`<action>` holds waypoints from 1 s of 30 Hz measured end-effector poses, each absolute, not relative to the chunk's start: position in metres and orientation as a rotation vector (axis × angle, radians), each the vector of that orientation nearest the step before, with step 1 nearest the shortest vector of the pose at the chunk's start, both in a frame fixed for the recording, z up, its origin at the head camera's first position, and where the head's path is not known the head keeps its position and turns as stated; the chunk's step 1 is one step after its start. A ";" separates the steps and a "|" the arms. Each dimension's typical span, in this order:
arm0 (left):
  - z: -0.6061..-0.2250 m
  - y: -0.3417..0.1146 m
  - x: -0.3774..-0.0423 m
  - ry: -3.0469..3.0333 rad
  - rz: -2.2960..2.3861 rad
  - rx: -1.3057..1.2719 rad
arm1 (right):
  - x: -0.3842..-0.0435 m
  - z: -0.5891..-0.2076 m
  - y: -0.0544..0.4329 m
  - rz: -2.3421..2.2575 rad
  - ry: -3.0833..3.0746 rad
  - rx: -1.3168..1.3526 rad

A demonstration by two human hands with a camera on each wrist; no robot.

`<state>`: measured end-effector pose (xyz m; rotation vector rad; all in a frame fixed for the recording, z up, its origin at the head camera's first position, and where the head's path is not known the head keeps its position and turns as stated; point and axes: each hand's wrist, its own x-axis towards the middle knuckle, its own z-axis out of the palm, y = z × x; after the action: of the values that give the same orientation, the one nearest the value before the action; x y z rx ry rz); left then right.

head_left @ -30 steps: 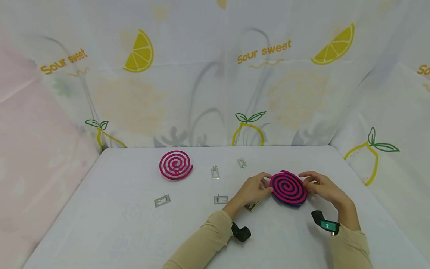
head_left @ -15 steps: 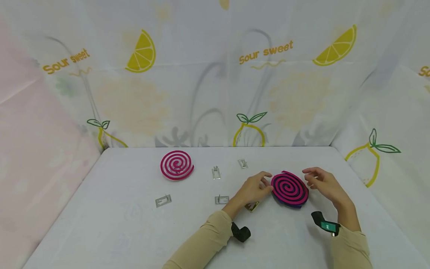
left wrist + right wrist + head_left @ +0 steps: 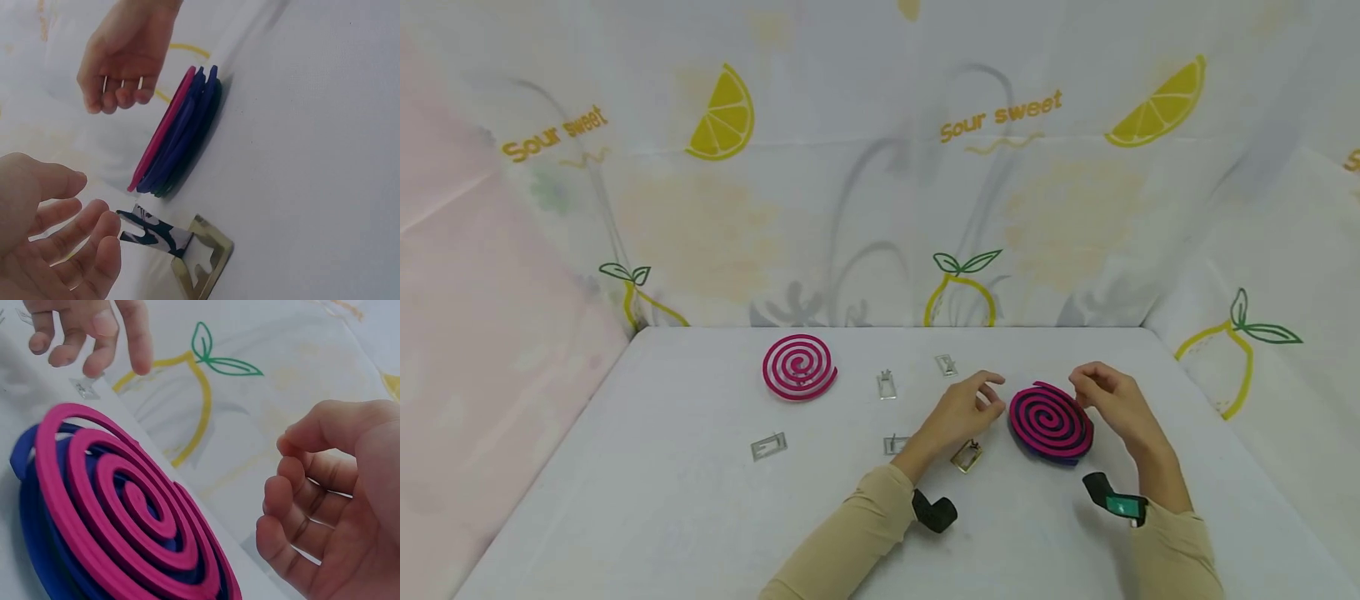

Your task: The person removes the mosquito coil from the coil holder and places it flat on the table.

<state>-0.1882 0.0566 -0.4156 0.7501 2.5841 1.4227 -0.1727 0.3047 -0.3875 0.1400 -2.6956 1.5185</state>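
A stack of mosquito coils lies on the right of the table: a pink coil (image 3: pixel 133 495) on top, blue coils (image 3: pixel 178 140) under it and a dark green one (image 3: pixel 214 111) at the bottom. My left hand (image 3: pixel 961 412) hovers left of the stack, fingers loosely bent, holding nothing. Below that hand sits a gold metal coil stand (image 3: pixel 225 245) with its prong raised. At the stack's far right side is my right hand (image 3: pixel 1120 408), fingers loosely curled around nothing and apart from the coils in its wrist view.
Another pink coil (image 3: pixel 797 397) lies at the back left. Several silver metal coil stands stand about the middle, among them one stand (image 3: pixel 887 394) at the back and one stand (image 3: pixel 769 447) at the left. A printed cloth backdrop (image 3: pixel 850 208) rises behind the table (image 3: pixel 662 517).
Both hands have come away from the coil stack. My left hand has drawn back, uncovering more of the gold stand. My right hand has lifted, its fingers curling further. The view has shifted slightly.
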 end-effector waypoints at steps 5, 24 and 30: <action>-0.412 0.049 -0.192 2.633 1.424 0.757 | -0.174 -0.388 0.293 1.576 -2.679 0.207; -0.407 0.026 -0.198 2.674 1.413 0.788 | -0.179 -0.392 0.259 1.595 -2.707 0.330; -0.404 0.018 -0.201 2.701 1.403 0.783 | -0.183 -0.394 0.251 1.653 -2.674 0.437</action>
<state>-0.2014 0.0178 -0.4044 0.7830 2.7008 1.4030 -0.1835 0.2510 -0.3938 0.4366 -2.6739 1.6528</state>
